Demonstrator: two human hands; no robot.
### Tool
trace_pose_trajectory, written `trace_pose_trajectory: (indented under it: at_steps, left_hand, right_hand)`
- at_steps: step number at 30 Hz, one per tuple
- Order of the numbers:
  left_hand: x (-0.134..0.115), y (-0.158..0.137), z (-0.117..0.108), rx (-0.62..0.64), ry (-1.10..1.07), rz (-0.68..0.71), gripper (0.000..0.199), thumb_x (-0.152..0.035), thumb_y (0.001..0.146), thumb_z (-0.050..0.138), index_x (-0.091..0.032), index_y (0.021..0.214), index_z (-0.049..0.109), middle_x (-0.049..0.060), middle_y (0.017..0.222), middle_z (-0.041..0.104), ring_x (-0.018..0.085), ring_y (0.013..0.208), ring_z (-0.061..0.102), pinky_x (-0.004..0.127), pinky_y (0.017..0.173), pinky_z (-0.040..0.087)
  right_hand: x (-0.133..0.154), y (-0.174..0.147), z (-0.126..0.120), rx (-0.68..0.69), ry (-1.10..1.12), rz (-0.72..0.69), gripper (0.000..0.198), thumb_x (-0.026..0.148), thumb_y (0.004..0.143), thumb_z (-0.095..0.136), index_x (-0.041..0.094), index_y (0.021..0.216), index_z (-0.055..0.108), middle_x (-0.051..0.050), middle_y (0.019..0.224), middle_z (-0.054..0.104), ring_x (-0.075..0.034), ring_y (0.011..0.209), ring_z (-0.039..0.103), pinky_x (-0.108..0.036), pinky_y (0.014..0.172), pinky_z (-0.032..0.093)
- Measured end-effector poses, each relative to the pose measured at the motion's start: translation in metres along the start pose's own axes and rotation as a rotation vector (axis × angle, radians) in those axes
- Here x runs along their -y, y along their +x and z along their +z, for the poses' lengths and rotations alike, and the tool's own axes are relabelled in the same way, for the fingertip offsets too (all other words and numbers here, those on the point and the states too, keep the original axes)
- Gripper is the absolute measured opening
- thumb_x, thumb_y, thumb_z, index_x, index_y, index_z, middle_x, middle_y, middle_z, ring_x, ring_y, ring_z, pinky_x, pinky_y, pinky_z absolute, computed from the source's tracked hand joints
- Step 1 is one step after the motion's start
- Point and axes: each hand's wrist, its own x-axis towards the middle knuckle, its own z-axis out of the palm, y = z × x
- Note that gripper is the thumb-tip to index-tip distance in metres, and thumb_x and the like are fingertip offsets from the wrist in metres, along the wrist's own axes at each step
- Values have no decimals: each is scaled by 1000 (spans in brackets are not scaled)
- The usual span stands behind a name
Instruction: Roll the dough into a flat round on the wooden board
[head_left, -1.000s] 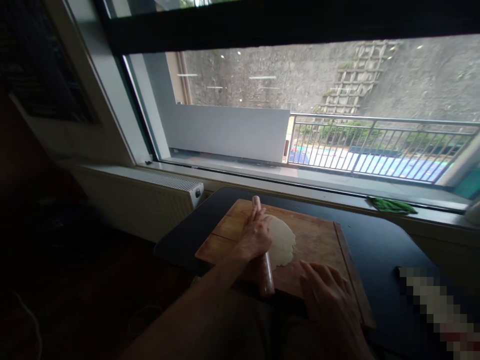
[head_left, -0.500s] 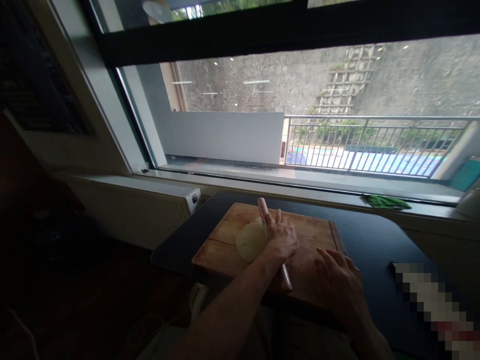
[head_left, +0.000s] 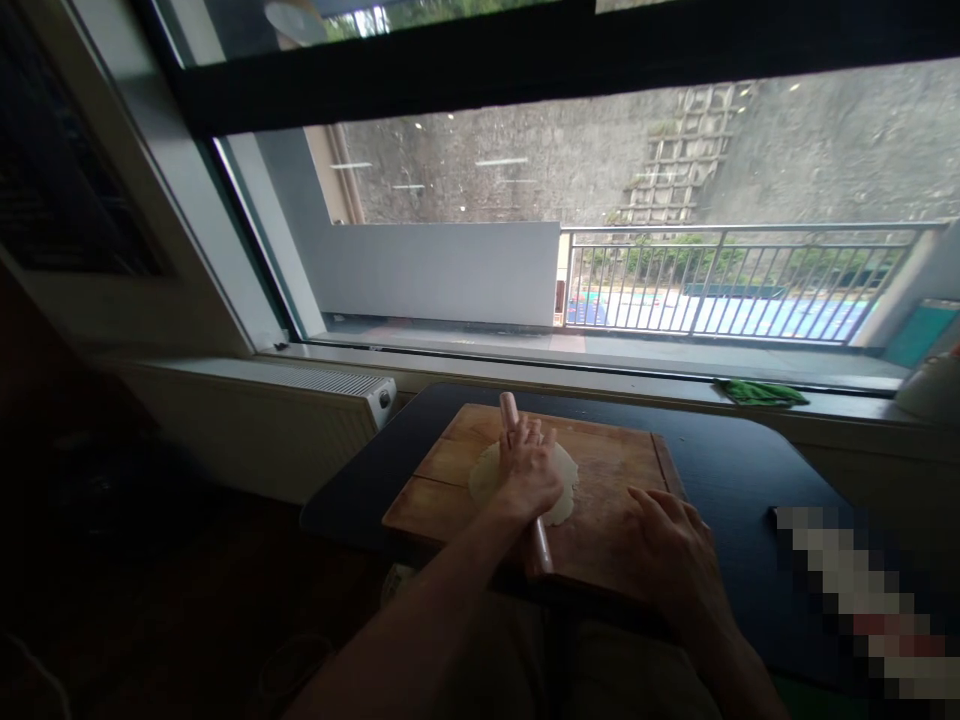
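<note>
My left hand (head_left: 534, 468) lies over the middle of a pinkish rolling pin (head_left: 541, 546), which slants from the far side of the board towards me. Beneath the pin, a round, pale sheet of dough (head_left: 564, 500) spreads flat, showing on both sides of the hand. The dough rests on a wooden cutting board (head_left: 427, 505). Over the board's right part, my right hand (head_left: 671, 545) rests with fingers stretched out and nothing in them, apart from the dough.
The board sits on a dark table (head_left: 750, 480) with rounded corners. Behind it runs a window sill with a green cloth (head_left: 761, 392). A radiator (head_left: 300, 420) stands at the left. At the right, a blurred-out object (head_left: 847, 590) lies on the table.
The rolling pin and my left hand have moved left across the dough, uncovering its right part. My right hand stays on the board. The view has shifted slightly.
</note>
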Motion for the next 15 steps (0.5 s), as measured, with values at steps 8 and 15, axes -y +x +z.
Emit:
trace_pose_trajectory:
  at_steps: [8, 15]
  left_hand:
    - [4, -7, -1, -1, 124, -18, 53, -21, 83, 40, -25, 136, 39, 4, 140, 41, 26, 135, 23, 43, 110, 17]
    - [59, -42, -31, 60, 197, -138, 50, -26, 93, 24, -9, 139, 32, 14, 142, 35, 26, 134, 26, 40, 104, 30]
  right_hand:
    - [-2, -1, -1, -28, 19, -12, 37, 33, 88, 38, 20, 118, 54, -6, 116, 57, -25, 109, 46, -41, 88, 37]
    - [-5, 0, 3, -25, 48, -22, 37, 31, 87, 38, 20, 119, 54, -5, 115, 57, -24, 108, 46, -40, 88, 38]
